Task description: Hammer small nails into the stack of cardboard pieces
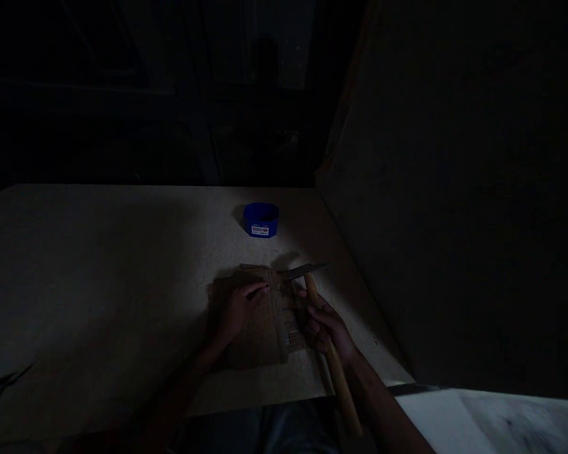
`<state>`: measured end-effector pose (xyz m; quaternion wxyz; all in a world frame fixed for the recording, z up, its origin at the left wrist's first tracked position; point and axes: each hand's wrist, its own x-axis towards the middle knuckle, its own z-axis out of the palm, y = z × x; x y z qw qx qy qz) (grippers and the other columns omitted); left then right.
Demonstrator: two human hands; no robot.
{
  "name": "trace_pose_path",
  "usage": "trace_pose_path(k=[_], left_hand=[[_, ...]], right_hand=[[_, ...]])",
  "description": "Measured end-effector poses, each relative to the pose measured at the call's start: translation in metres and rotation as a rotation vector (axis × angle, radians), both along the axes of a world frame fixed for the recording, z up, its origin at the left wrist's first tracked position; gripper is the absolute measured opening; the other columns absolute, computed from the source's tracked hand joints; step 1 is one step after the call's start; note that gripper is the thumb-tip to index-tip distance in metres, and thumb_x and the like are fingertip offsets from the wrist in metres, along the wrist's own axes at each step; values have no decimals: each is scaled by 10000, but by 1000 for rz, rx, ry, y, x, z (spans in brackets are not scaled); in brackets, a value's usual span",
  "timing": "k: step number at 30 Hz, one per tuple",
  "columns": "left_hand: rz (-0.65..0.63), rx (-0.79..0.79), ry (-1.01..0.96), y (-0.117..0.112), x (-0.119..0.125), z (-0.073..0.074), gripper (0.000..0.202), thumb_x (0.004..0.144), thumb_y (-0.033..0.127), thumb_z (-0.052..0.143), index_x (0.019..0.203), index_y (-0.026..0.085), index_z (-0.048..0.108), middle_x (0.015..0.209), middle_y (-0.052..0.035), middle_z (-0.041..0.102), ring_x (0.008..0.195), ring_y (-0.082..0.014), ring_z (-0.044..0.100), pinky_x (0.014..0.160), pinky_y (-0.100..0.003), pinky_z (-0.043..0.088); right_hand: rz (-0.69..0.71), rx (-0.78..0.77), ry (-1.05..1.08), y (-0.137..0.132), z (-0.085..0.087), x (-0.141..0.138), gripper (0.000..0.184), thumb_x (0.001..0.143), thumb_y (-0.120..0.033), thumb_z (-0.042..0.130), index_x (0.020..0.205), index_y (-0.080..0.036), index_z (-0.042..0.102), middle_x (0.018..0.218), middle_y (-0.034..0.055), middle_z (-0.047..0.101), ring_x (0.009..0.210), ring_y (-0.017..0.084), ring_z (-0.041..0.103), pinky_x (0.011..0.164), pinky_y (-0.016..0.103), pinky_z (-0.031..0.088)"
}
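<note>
My right hand (pixel 329 328) is wrapped round the wooden handle of a hammer (pixel 343 388), whose dark metal head is raised at the far end, above the right side of a flat brown wooden piece (pixel 258 337). This piece lies on the table and has a raised strip along its right part. Beside the strip a woven mesh panel (pixel 296 340) shows, partly hidden by my right hand. Over the wooden piece, my left hand (pixel 236 312) has its fingertips pinched together close to the strip. Whatever they hold is too small and dark to name.
Beyond the wooden piece stands a blue plastic tub (pixel 260 221) with a white label. A large dark panel (pixel 454 221) rises along the right edge of the pale table (pixel 123 302). Dark thin-bladed items (pixel 4 386) lie at the near left. The light is very dim.
</note>
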<state>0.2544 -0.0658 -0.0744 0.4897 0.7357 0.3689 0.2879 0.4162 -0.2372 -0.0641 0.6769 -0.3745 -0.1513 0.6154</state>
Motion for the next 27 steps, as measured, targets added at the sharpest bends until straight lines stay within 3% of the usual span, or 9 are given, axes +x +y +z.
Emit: trace_pose_path(k=[9, 13, 17, 20, 24, 27], left_hand=[[-44, 68, 59, 3, 0, -7, 247, 857, 393, 650, 996, 244, 790, 1017, -44, 798, 937, -231, 749, 890, -359, 592], [-54, 68, -8, 2, 1, -13, 231, 867, 333, 643, 1029, 229, 769, 1048, -56, 790, 983, -222, 740, 913, -360, 584], [-62, 46, -65, 0, 3, -15, 326, 850, 254, 668, 1172, 232, 709, 1026, -56, 789, 940, -207, 750, 868, -349, 600], [-31, 17, -31, -2, 4, -13, 437, 820, 189, 691, 1254, 232, 657, 1001, -52, 788, 907, -205, 752, 850, -351, 603], [-25, 0, -7, -3, 4, -8, 497, 822, 145, 674, 1309, 226, 614, 1027, -71, 778, 928, -214, 746, 840, -353, 596], [-36, 31, -1, -5, 4, -6, 504, 827, 158, 673, 1321, 225, 601, 981, -61, 775, 907, -211, 745, 843, -355, 589]], right_hand=[[-13, -115, -221, -1, 11, -7, 643, 807, -518, 764, 1298, -176, 531, 506, -103, 525, 305, 25, 237, 266, 126, 266], [43, -170, -477, -5, 30, -10, 662, 860, -620, 661, 1306, -143, 551, 525, -74, 549, 278, 39, 312, 266, 144, 244], [84, -219, -736, -13, 61, -22, 598, 941, -605, 553, 1374, -193, 519, 636, -45, 590, 351, 57, 384, 301, 149, 253], [44, -201, -891, -17, 75, -35, 551, 982, -580, 489, 1410, -232, 481, 683, -30, 608, 439, 89, 446, 362, 165, 314], [-33, -181, -1089, -12, 76, -42, 495, 1008, -539, 450, 1381, -223, 527, 743, 5, 641, 599, 141, 556, 508, 211, 419], [104, -185, -1150, -2, 72, -38, 489, 1027, -505, 410, 1409, -227, 536, 789, 24, 679, 695, 182, 620, 608, 252, 462]])
